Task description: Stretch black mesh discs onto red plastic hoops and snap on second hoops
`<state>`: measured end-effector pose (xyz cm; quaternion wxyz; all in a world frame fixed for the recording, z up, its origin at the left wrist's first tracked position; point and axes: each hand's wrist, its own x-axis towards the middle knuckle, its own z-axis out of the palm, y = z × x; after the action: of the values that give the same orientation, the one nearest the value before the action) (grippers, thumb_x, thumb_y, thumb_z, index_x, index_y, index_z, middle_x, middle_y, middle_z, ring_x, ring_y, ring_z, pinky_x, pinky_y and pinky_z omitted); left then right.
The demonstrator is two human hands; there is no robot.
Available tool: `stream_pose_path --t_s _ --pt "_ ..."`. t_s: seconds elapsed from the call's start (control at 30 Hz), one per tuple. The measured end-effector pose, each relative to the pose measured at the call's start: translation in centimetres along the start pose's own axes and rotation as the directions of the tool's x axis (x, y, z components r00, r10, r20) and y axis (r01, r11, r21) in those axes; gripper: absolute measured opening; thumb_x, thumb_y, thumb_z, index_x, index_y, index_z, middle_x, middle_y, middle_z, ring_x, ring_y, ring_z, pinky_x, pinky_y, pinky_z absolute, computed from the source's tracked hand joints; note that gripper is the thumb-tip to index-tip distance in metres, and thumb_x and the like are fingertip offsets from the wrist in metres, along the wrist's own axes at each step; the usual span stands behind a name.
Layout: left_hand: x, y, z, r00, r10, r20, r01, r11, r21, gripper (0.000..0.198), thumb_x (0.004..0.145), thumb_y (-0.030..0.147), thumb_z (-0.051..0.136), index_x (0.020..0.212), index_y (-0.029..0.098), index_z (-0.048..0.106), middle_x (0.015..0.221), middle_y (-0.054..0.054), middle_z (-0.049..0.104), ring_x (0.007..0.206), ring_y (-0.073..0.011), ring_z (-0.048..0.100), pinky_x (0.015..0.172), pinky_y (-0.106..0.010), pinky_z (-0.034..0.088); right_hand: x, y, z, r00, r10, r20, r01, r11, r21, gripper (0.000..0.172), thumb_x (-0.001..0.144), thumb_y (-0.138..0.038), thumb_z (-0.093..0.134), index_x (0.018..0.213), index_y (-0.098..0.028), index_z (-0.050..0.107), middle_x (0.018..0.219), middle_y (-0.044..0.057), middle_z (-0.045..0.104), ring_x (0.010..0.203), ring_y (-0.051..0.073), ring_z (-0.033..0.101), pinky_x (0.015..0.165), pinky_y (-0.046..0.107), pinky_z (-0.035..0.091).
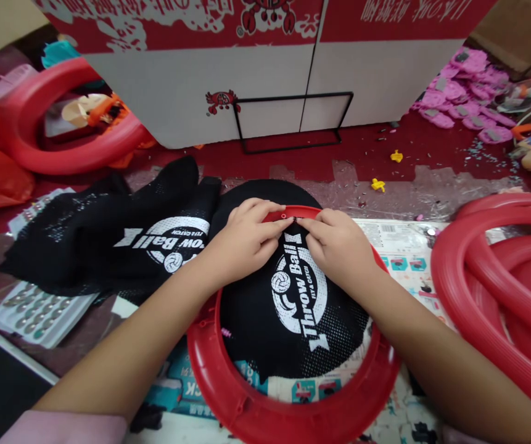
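Observation:
A red plastic ring [293,413] lies in front of me, and black mesh fabric [256,320] with a white "Throw Ball" print fills much of its opening. At the ring's far rim, my left hand [252,242] holds the fabric edge, its fingers pointing right. My right hand [341,246] grips the same edge from the other side, fingers bent. The two index fingertips nearly meet at the rim above the print. Both thumbs and the fabric under the fingers are partly hidden. More printed black fabric [103,246] lies bunched to the left.
Several red rings [450,265] are stacked at right, and another red ring [15,145] rests at far left. A white and red carton [191,80] stands behind a black wire frame [293,151]. Pink pieces [459,92], small yellow pieces [378,184] and a tray of round metal pieces [38,311] lie around.

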<state>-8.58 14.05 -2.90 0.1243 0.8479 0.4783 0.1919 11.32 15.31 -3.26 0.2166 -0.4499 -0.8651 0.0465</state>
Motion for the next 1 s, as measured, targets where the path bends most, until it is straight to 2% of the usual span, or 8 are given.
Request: stream_pose_path --t_s 0.3,0.43,0.53,0.67,0.8,0.93,1.0 --pt "0.0 0.5 0.0 0.998 -0.038 0.041 0.035 0.996 0.081 0.040 0.090 0.019 0.043 0.126 0.023 0.060 0.133 -0.014 0.051 0.123 -0.0305 0.045 0.098 -0.054 0.041 0.1 0.0 0.1 0.999 0.012 0.033 -0.011 1.000 -0.028 0.038 0.089 -0.015 0.038 0.103 -0.014 0.073 0.081 0.011 0.062 0.076 0.022 0.051 0.073 0.033 0.042" --pt "0.1 0.5 0.1 0.997 -0.060 0.046 0.055 0.993 0.105 0.039 0.090 0.021 0.044 0.125 0.025 0.060 0.135 -0.013 0.050 0.124 -0.0310 0.045 0.099 -0.055 0.040 0.1 -0.1 0.0 0.996 0.014 0.083 -0.006 0.995 -0.098 0.037 0.088 -0.015 0.039 0.103 -0.014 0.073 0.081 0.012 0.063 0.076 0.023 0.051 0.070 0.034 0.040" --pt "0.1 0.4 -0.1 0.994 -0.105 0.021 0.103 0.993 0.052 0.036 0.091 0.022 0.042 0.119 0.023 0.064 0.133 -0.012 0.053 0.122 -0.0296 0.048 0.102 -0.053 0.038 0.2 -0.5 -1.0 0.989 0.045 0.139 -0.027 0.991 -0.128 0.035 0.087 -0.015 0.042 0.107 -0.014 0.072 0.085 0.013 0.066 0.078 0.024 0.055 0.070 0.034 0.041" --pt "0.3 0.5 -0.8 0.982 -0.187 0.018 0.187 0.982 0.019 0.036 0.089 0.020 0.045 0.120 0.015 0.061 0.129 -0.013 0.060 0.113 -0.0281 0.053 0.103 -0.049 0.039 0.3 -1.0 -3.0 0.954 0.110 0.277 -0.102 0.994 -0.044 0.031 0.086 -0.013 0.047 0.104 -0.017 0.072 0.094 0.010 0.071 0.083 0.023 0.062 0.075 0.034 0.045" --pt "-0.1 1.4 -2.0 0.960 -0.272 0.066 0.263 0.957 0.118 0.037 0.087 0.019 0.046 0.122 0.012 0.058 0.119 -0.012 0.066 0.106 -0.0296 0.056 0.098 -0.045 0.043 0.2 -1.2 -3.8 0.933 0.099 0.346 -0.122 0.991 0.047 0.028 0.089 -0.014 0.047 0.102 -0.017 0.072 0.102 0.009 0.072 0.091 0.022 0.065 0.081 0.033 0.047" --pt "-2.2 3.0 -3.6 0.914 -0.383 0.136 0.333 0.898 0.288 0.046 0.085 0.018 0.045 0.130 0.010 0.051 0.121 -0.015 0.063 0.108 -0.0346 0.057 0.097 -0.048 0.043 -0.6 -1.6 -3.3 0.950 0.039 0.309 -0.066 0.995 0.079 0.029 0.091 -0.017 0.048 0.107 -0.015 0.071 0.106 0.010 0.072 0.097 0.023 0.065 0.084 0.034 0.048" --pt "-3.1 3.6 -4.3 0.888 -0.427 0.168 0.361 0.876 0.320 0.054 0.084 0.023 0.048 0.136 0.007 0.045 0.124 -0.018 0.061 0.110 -0.0373 0.056 0.097 -0.050 0.043 -1.2 -1.9 -2.8 0.957 -0.011 0.292 -0.020 0.994 0.103 0.029 0.090 -0.017 0.048 0.108 -0.015 0.071 0.105 0.010 0.072 0.096 0.023 0.066 0.084 0.034 0.049"
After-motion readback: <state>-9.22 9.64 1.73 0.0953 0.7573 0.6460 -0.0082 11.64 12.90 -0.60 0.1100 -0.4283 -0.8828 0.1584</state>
